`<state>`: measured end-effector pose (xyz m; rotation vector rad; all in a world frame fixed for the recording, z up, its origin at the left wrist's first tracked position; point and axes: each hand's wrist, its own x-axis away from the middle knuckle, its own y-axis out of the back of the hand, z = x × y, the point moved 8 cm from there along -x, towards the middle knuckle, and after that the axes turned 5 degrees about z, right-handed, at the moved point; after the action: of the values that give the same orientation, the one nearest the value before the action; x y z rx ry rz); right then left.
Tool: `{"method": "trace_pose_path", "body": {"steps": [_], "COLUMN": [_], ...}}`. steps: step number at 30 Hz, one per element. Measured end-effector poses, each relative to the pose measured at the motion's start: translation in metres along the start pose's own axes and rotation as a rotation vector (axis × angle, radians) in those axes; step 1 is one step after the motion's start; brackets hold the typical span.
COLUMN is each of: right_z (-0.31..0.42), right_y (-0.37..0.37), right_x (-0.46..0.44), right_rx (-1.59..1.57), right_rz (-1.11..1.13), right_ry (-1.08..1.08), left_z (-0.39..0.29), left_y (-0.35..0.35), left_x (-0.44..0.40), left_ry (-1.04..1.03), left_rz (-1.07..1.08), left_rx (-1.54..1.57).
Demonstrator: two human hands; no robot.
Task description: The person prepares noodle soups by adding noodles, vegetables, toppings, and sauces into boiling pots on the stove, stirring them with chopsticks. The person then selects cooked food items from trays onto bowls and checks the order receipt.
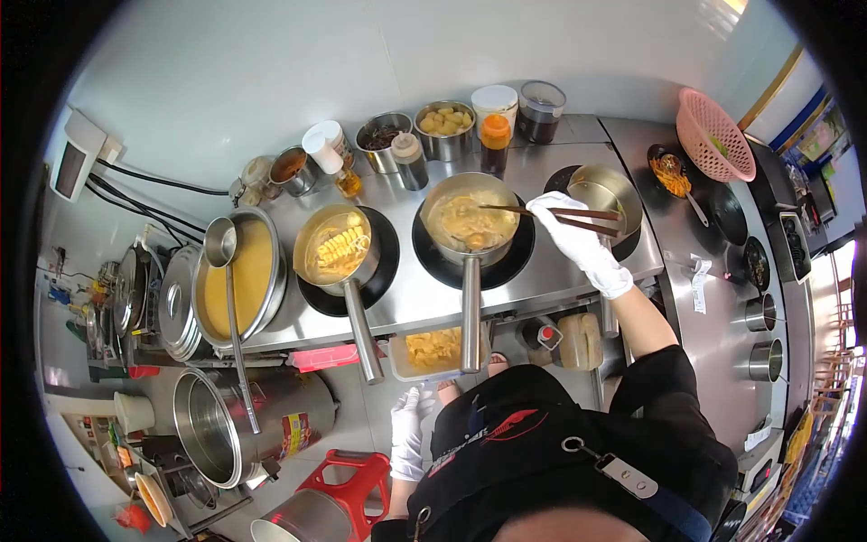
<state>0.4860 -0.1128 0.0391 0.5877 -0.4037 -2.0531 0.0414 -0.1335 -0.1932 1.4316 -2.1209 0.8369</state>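
Note:
My right hand [574, 240], in a white glove, is closed around dark chopsticks [519, 210]. Their tips reach into the middle saucepan [470, 271], where food simmers in cloudy broth. My left hand [408, 425], also gloved, hangs low in front of the counter, beside a plastic tub of yellow pieces [432, 350]; its fingers point upward and nothing shows in them. On the left burner a saucepan [361, 316] holds a yellow, ridged piece of food [343, 248] in broth. Behind my right hand stands a third saucepan [623, 194] with liquid.
A big pot of yellow broth [237, 294] with a long ladle [237, 352] stands at the left. Along the wall are bottles [408, 163] and metal containers [443, 143]. A pink basket [713, 135] sits at the right. Below are a steel pot [298, 411] and red stool [357, 479].

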Motion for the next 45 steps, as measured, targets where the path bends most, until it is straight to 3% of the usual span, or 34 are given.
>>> {"method": "trace_pose_path", "body": {"steps": [4, 8, 10, 12, 16, 18, 25, 29, 34, 37, 40, 45], "right_z": [0.063, 0.108, 0.123, 0.137, 0.128, 0.12, 0.118, 0.12, 0.126, 0.134, 0.132, 0.154], "right_y": [-0.009, -0.093, -0.149, -0.192, -0.25, -0.265, -0.284, -0.294, -0.263, -0.248, -0.257, -0.235], "right_x": [-0.002, -0.011, -0.02, -0.025, -0.029, -0.028, -0.051, -0.048, -0.047, -0.044, -0.04, -0.041], "right_rx": [-0.138, -0.312, -0.348, -0.402, -0.215, -0.325, -0.436, -0.357, -0.398, -0.314, -0.091, -0.349], "right_rz": [-0.091, 0.079, 0.166, 0.267, 0.344, 0.431, 0.306, 0.364, 0.259, 0.202, 0.3, 0.22], "right_ry": [0.107, 0.059, 0.151, 0.181, 0.104, 0.047, 0.089, 0.085, 0.016, 0.054, 0.109, 0.075], "left_z": [-0.018, -0.059, -0.088, -0.109, -0.113, -0.111, -0.112, -0.113, -0.112, -0.113, -0.113, -0.111], "left_y": [0.037, 0.044, 0.021, 0.009, 0.009, 0.014, 0.025, 0.027, 0.029, 0.029, 0.028, 0.031], "left_x": [-0.013, -0.031, -0.028, -0.026, -0.034, -0.037, -0.036, -0.036, -0.034, -0.032, -0.032, -0.033], "left_ry": [-0.02, -0.017, -0.016, -0.046, -0.059, -0.047, -0.047, -0.041, -0.014, 0.011, 0.02, 0.014], "left_rz": [-0.055, 0.003, 0.108, 0.118, 0.161, 0.178, 0.211, 0.206, 0.197, 0.203, 0.204, 0.191], "left_rx": [0.043, 0.294, 0.351, 0.306, 0.277, 0.291, 0.231, 0.226, 0.245, 0.249, 0.236, 0.241]}}
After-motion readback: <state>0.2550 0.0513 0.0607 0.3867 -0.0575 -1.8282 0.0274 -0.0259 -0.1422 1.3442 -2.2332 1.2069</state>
